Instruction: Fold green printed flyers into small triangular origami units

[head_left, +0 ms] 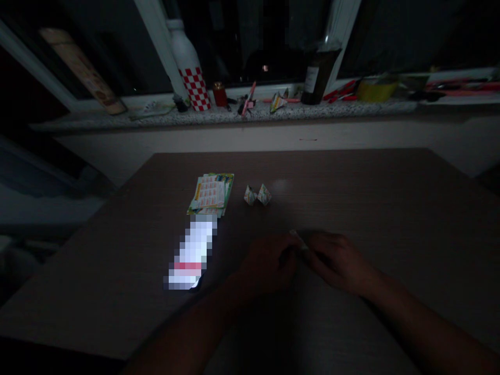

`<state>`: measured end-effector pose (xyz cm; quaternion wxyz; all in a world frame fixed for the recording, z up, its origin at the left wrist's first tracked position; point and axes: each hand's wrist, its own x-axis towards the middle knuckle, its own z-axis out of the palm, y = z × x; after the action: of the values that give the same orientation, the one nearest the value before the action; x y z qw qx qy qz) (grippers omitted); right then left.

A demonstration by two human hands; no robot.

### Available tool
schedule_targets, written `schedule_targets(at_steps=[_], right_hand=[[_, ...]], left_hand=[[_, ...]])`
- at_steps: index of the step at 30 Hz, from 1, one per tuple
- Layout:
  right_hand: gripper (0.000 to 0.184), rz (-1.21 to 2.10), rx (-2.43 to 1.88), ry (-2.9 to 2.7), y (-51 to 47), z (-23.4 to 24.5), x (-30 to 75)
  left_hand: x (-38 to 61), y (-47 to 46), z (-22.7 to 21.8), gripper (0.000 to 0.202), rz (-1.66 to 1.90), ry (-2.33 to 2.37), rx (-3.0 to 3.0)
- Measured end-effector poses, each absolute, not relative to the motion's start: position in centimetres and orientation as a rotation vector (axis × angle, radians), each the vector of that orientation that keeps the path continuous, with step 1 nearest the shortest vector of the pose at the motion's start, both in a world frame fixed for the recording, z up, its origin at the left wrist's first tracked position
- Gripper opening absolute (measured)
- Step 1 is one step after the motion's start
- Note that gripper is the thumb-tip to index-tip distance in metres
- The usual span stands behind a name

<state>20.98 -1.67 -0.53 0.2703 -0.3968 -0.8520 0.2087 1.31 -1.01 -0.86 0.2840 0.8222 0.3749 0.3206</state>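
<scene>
A small pale piece of folded paper (299, 239) is pinched between my two hands, low over the wooden table. My left hand (273, 260) grips it from the left, fingers curled and dim in shadow. From the other side, my right hand (336, 260) holds its lower end between thumb and fingers. Beyond them stand two small pointed folded paper shapes, one on the left (250, 195) and one on the right (264, 195), side by side. Further left lies a stack of printed cards (211, 194), with a lit phone (193, 252) in front, its screen blurred out.
The table (371, 192) meets a wall below a granite windowsill (219, 117). Along the sill stand a red-and-white checked bottle (191, 73), a tall tube (84, 73), a red jar (219, 95), a dark labelled pouch (315, 78) and a yellow roll (375, 90). The room is dark.
</scene>
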Motion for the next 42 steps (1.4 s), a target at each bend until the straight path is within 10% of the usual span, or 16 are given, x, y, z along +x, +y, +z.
schedule_targets(at_steps=[42], right_hand=[[0.01,0.88,-1.134,-1.54,-2.2,-0.3,20.7]], left_hand=[[1.6,-0.9,-0.7,0.027,0.776,0.888,1.289]])
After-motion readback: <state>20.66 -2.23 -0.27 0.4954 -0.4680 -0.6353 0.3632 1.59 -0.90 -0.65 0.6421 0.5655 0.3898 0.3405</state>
